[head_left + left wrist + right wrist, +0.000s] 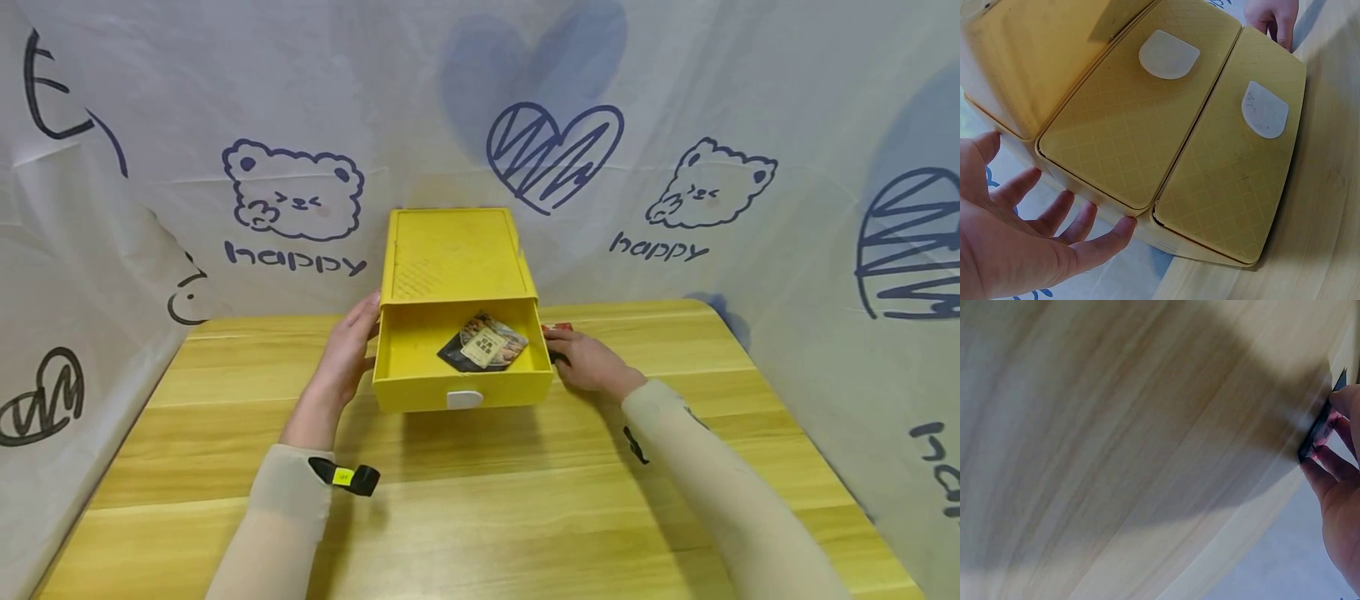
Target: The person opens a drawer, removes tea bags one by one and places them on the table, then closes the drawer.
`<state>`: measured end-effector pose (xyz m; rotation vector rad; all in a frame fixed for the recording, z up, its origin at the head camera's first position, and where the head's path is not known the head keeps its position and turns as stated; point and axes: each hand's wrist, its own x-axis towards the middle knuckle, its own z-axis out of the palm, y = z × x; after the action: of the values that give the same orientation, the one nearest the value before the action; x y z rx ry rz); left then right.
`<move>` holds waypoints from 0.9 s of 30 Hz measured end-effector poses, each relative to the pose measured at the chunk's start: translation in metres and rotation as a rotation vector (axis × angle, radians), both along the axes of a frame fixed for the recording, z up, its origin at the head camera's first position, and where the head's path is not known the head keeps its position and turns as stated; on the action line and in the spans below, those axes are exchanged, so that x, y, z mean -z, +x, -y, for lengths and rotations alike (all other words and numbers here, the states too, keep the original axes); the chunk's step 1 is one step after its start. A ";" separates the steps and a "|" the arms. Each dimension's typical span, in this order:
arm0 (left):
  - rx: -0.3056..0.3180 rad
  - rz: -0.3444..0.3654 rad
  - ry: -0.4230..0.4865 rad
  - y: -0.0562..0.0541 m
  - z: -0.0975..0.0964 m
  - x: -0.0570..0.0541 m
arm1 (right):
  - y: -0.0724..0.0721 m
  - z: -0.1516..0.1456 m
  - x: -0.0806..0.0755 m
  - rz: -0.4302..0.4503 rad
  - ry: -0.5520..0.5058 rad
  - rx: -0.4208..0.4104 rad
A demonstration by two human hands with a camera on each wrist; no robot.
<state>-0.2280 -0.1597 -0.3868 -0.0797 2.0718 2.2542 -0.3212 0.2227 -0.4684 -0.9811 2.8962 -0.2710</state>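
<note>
A yellow drawer unit (453, 254) stands against the backdrop, its top drawer (412, 393) pulled out toward the person. In that drawer lies a black food packet (487, 343) with a picture and a pale label. My left hand (343, 354) touches the unit's left side; in the left wrist view its fingers are spread, the tips along the edge beside the closed drawers. To the right of the unit, my right hand (592, 362) pinches a flat black-and-red packet (1319, 434) between thumb and fingers, partly hidden by the hand.
Two lower drawers with white handles (1169, 55) are closed. The wooden table (465, 517) extends in front and to both sides. A white cloth (420, 100) with blue drawings hangs behind and beside the table.
</note>
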 end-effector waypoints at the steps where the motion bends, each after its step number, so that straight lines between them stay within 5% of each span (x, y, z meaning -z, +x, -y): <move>1: 0.001 0.001 0.000 0.000 0.000 0.000 | 0.000 0.000 0.000 -0.006 0.004 -0.004; 13: -0.005 0.005 0.007 -0.001 0.000 0.001 | 0.007 -0.001 -0.007 -0.085 -0.035 -0.015; 27: -0.002 0.009 0.013 0.000 0.000 0.001 | 0.017 -0.011 -0.043 -0.105 -0.137 0.140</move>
<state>-0.2284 -0.1596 -0.3874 -0.0911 2.0534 2.2637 -0.3044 0.2342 -0.4252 -0.8355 3.0829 -0.4458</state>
